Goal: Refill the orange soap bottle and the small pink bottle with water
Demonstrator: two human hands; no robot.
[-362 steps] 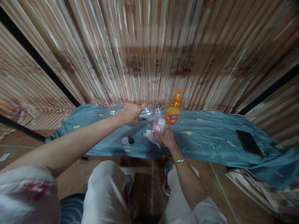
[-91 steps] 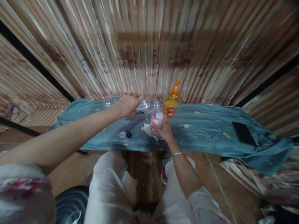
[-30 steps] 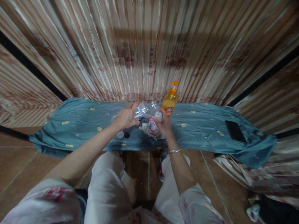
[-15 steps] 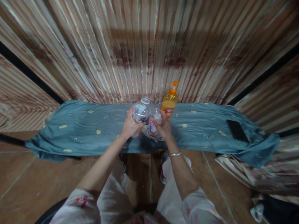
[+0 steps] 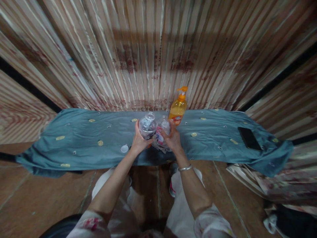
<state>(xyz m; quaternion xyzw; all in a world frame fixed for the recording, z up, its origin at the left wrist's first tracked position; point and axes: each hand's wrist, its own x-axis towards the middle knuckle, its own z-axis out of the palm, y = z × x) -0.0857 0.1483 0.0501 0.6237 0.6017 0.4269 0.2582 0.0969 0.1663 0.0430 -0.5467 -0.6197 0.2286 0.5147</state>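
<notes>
Our left hand (image 5: pixel 139 141) grips a clear plastic bottle (image 5: pixel 148 125) upright; our right hand (image 5: pixel 172 140) clasps a small pink-labelled bottle (image 5: pixel 161 132) beside it, above the teal cloth (image 5: pixel 81 138); an orange pump bottle (image 5: pixel 177 110) stands just behind.

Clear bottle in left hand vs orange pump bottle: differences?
The clear bottle is see-through with no amber fill; the orange pump bottle holds amber liquid. The clear bottle is gripped by the left hand; the pump bottle stands free by the wall. The pump bottle has a dispenser head. Both are plastic, over the blue cloth.
</notes>
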